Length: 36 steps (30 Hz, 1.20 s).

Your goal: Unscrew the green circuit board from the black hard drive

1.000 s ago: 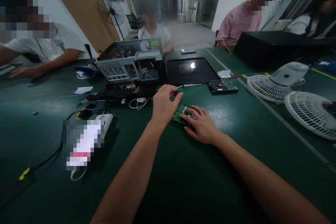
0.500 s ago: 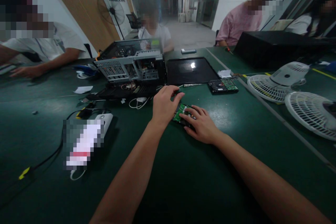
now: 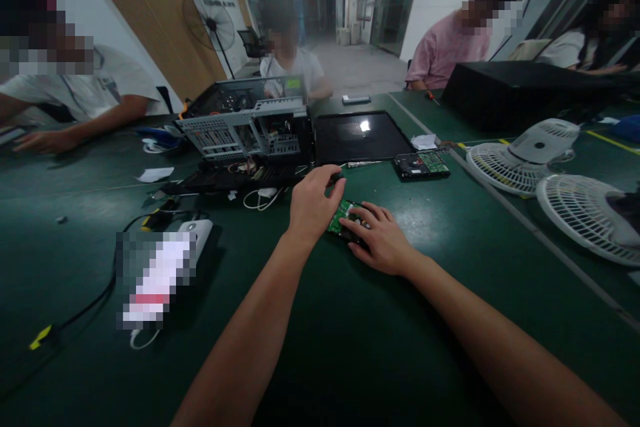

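Observation:
A small hard drive (image 3: 341, 215) with a green circuit board facing up lies on the green table (image 3: 350, 347). My right hand (image 3: 376, 238) lies flat over its right side, fingers stretched out and pressing it down. My left hand (image 3: 313, 203) hovers at the drive's left end, fingers curled in a pinch round a dark tool handle (image 3: 337, 179); a thin metal shaft (image 3: 363, 163) lies on the table beyond it. Whether handle and shaft are one piece I cannot tell.
An open computer case (image 3: 250, 123) and its black side panel (image 3: 360, 135) stand behind. A second hard drive (image 3: 421, 165) lies to the right. Two white fans (image 3: 520, 160) (image 3: 585, 213) sit at right, a cabled device (image 3: 160, 267) at left. Several people sit around the table.
My left hand has drawn slightly nearer and down toward the drive with the handle. The camera has shifted a little. My right hand stays on the drive.

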Each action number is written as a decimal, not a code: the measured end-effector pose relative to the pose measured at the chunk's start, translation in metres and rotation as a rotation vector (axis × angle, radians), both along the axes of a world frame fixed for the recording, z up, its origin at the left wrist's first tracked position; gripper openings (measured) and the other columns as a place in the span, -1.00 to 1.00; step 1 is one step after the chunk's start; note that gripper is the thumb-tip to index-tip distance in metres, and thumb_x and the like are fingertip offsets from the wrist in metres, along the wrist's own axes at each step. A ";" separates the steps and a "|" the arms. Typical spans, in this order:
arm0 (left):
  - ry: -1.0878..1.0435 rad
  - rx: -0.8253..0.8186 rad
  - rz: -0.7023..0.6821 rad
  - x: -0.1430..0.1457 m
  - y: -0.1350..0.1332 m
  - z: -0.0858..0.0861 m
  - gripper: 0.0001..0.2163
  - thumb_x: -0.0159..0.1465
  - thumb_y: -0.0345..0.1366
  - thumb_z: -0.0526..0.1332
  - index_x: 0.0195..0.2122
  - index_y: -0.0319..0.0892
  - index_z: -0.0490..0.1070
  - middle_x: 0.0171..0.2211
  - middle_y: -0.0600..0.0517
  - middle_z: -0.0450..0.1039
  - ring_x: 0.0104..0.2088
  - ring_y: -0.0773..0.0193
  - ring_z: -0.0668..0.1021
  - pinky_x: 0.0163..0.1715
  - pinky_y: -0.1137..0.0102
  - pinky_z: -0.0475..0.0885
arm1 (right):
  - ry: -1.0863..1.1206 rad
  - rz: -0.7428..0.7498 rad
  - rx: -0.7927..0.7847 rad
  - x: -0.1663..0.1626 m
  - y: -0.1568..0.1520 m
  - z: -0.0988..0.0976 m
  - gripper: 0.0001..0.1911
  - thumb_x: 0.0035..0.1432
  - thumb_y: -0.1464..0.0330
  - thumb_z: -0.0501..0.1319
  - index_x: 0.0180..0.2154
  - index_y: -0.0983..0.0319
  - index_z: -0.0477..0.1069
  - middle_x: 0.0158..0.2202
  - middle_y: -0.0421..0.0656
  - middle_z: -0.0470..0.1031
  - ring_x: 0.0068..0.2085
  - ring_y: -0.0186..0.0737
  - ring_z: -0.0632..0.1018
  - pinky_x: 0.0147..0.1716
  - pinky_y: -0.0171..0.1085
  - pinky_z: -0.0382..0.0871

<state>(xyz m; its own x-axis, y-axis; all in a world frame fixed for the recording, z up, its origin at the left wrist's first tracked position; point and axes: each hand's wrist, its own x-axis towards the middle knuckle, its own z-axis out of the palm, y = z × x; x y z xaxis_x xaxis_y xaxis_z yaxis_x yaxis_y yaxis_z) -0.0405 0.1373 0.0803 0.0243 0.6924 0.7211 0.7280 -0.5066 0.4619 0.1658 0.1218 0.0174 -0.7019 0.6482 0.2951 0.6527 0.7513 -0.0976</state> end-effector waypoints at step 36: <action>0.052 0.076 -0.024 0.003 0.000 -0.002 -0.78 0.33 -0.36 0.33 -0.03 -0.16 0.39 -0.06 -0.06 0.56 -0.09 0.20 0.63 -0.08 0.29 0.57 | 0.000 -0.004 -0.013 0.001 -0.001 0.003 -0.43 0.32 0.18 0.17 0.33 0.02 0.26 0.33 -0.04 0.25 0.35 0.22 0.16 0.27 0.21 0.07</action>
